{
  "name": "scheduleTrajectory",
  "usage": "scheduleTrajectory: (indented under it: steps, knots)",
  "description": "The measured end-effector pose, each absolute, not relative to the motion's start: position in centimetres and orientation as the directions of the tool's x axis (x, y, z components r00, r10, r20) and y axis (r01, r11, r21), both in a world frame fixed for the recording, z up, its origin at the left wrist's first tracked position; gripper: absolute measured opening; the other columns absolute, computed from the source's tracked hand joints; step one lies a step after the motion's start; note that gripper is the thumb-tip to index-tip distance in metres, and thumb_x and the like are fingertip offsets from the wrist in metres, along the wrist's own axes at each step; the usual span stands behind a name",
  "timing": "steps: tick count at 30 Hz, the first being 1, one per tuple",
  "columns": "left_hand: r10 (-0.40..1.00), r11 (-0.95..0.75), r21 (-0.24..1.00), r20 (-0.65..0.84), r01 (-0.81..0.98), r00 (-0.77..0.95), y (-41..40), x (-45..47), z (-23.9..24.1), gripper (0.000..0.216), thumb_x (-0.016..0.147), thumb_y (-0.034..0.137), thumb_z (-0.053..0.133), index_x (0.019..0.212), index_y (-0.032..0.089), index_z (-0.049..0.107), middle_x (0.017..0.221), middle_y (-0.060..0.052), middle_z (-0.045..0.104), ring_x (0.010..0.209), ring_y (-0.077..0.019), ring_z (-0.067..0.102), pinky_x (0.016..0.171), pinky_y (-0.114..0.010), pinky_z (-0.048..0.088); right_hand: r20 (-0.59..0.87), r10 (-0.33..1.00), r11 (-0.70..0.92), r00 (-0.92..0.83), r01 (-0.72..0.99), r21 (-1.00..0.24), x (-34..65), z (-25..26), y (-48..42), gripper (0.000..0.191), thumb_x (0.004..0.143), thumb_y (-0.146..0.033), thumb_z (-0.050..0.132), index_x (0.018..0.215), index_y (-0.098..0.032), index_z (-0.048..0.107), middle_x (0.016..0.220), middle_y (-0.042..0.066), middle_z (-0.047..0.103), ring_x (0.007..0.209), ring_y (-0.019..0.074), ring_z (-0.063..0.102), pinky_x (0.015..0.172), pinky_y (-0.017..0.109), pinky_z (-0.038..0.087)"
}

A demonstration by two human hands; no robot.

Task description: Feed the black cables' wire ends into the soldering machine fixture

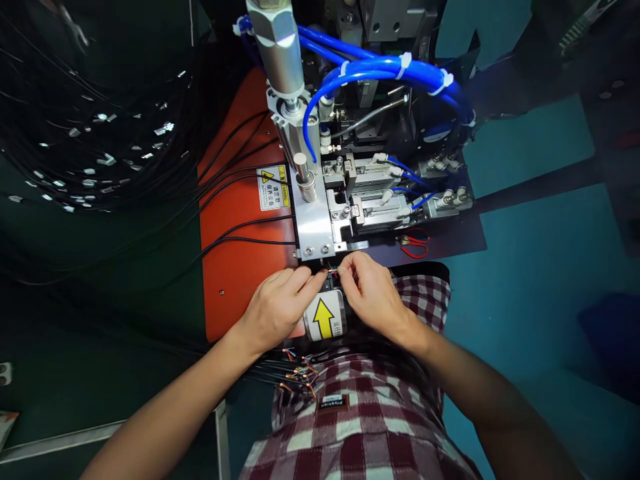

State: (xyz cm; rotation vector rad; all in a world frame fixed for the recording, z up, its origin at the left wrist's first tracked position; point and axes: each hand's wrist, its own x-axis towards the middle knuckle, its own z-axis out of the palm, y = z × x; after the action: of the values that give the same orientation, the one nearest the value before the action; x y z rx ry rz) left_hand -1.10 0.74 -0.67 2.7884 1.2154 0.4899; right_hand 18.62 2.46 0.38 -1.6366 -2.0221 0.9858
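Head view: the left forearm enters from 7 o'clock and the right from 5, wrists bent inward so that both hands nearly meet. The left hand (283,303) has thumb and forefinger pinched on a thin wire end (333,271); the right hand (373,290) pinches it from 3 o'clock, fingers curled. Orange-red plating (240,267) spreads at 9 o'clock from the metal block (315,233), a teal surface (540,267) at 3. Coiled black cables (100,147) lie at 10 o'clock; red-handled snips (419,243) rest between 1 and 2 from the right hand. The wire end sits between the fingertips, a yellow-arrow label (325,320) at its 6 o'clock, the block at 11. Stripped cables (300,377) gather at 6 from the left hand.
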Motion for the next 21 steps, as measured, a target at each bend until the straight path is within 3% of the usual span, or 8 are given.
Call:
scheduleTrajectory:
  steps: [3, 5, 9, 11, 15, 21]
  knots:
    - [0.723, -0.689, 0.184, 0.246, 0.701, 0.646, 0.6, -1.2, -0.8, 0.032, 0.089, 0.017, 0.047, 0.118, 0.01, 0.059, 0.08, -0.009, 0.057, 0.068, -0.0201, 0.051, 0.059, -0.032, 0.047, -0.161, 0.954, 0.076, -0.252, 0.725, -0.685, 18.5, 0.5, 2.6, 0.014, 0.093, -0.021, 0.043, 0.081, -0.019, 0.051, 0.08, 0.007, 0.062, 0.069, 0.0185, 0.055, 0.064, 0.032, 0.038]
    - [0.729, -0.683, 0.192, 0.241, 0.705, 0.641, 0.6, -1.2, -0.8, 0.032, 0.089, 0.016, 0.047, 0.118, 0.011, 0.059, 0.082, -0.01, 0.058, 0.07, -0.0204, 0.053, 0.06, -0.033, 0.048, -0.212, 0.947, 0.006, -0.242, 0.672, -0.74, 18.6, 0.3, 2.7, 0.014, 0.092, -0.022, 0.045, 0.08, -0.02, 0.052, 0.075, 0.005, 0.061, 0.066, 0.0171, 0.056, 0.062, 0.03, 0.039]
    - [0.731, -0.68, 0.212, 0.272, 0.702, 0.626, 0.9, -1.1, -0.6, 0.03, 0.09, 0.012, 0.045, 0.114, 0.01, 0.062, 0.083, -0.01, 0.06, 0.072, -0.0194, 0.056, 0.062, -0.031, 0.049, -0.406, 0.872, -0.287, -0.274, 0.386, -0.877, 19.2, -0.7, 2.9, 0.015, 0.092, -0.029, 0.047, 0.082, -0.02, 0.053, 0.063, -0.002, 0.058, 0.054, 0.013, 0.058, 0.054, 0.025, 0.044]
    - [0.728, -0.683, 0.221, 0.293, 0.697, 0.62, 1.0, -1.0, -0.5, 0.028, 0.091, 0.011, 0.044, 0.112, 0.01, 0.062, 0.083, -0.01, 0.06, 0.071, -0.0186, 0.056, 0.062, -0.03, 0.05, -0.422, 0.865, -0.342, -0.27, 0.298, -0.891, 19.6, -1.0, 2.7, 0.015, 0.091, -0.032, 0.05, 0.084, -0.019, 0.055, 0.063, -0.002, 0.058, 0.053, 0.0127, 0.059, 0.054, 0.025, 0.046]
    - [0.733, -0.678, 0.244, 0.292, 0.694, 0.614, 1.0, -1.0, -0.5, 0.028, 0.091, 0.012, 0.044, 0.112, 0.011, 0.063, 0.082, -0.01, 0.06, 0.07, -0.0179, 0.057, 0.062, -0.029, 0.05, -0.315, 0.931, -0.237, -0.186, 0.349, -0.907, 19.7, -0.9, 2.3, 0.014, 0.088, -0.033, 0.057, 0.089, -0.019, 0.06, 0.074, 0.001, 0.06, 0.059, 0.0132, 0.058, 0.056, 0.025, 0.046]
    - [0.75, -0.661, 0.29, 0.268, 0.692, 0.605, 0.9, -1.1, -0.8, 0.032, 0.087, 0.012, 0.048, 0.115, 0.011, 0.062, 0.085, -0.011, 0.06, 0.072, -0.0197, 0.058, 0.063, -0.032, 0.051, -0.141, 0.974, -0.054, -0.176, 0.426, -0.903, 18.9, -1.0, 2.3, 0.013, 0.089, -0.027, 0.053, 0.079, -0.019, 0.059, 0.073, 0.002, 0.059, 0.062, 0.014, 0.052, 0.059, 0.027, 0.042]
